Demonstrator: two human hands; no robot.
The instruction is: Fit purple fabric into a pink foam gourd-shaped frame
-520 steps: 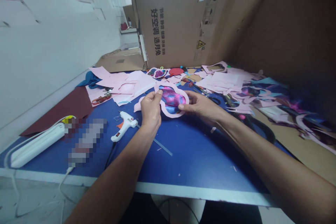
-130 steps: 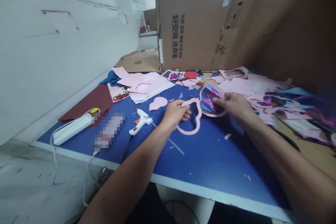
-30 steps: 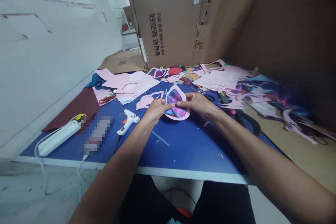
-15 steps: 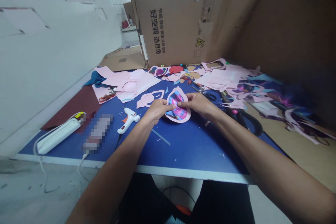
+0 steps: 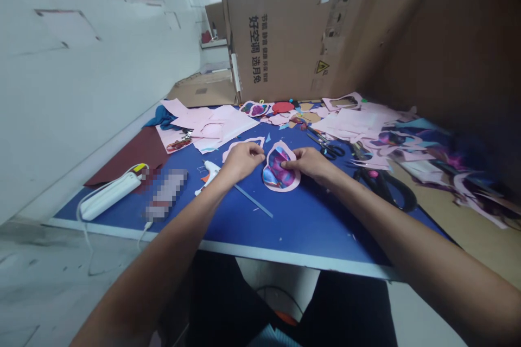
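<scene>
A pink-rimmed cutout with a blue and purple shiny centre [image 5: 280, 173] lies on the blue table [image 5: 293, 227]. My right hand [image 5: 307, 162] pinches its right upper edge. My left hand [image 5: 241, 159] is curled just left of the cutout, its fingertips closed at the cutout's left rim; whether it grips the rim I cannot tell. Behind my left hand lies a pink paper outline [image 5: 240, 144].
A white glue gun [image 5: 209, 172] lies by my left wrist, with a power strip [image 5: 109, 196] farther left. Scissors [image 5: 328, 146] and black-handled shears [image 5: 385, 187] lie to the right. Pink paper scraps [image 5: 215, 122] and a large cardboard box [image 5: 293, 27] stand at the back.
The cutout has come down flat onto the table. My left hand has shifted slightly left, off the cutout's centre.
</scene>
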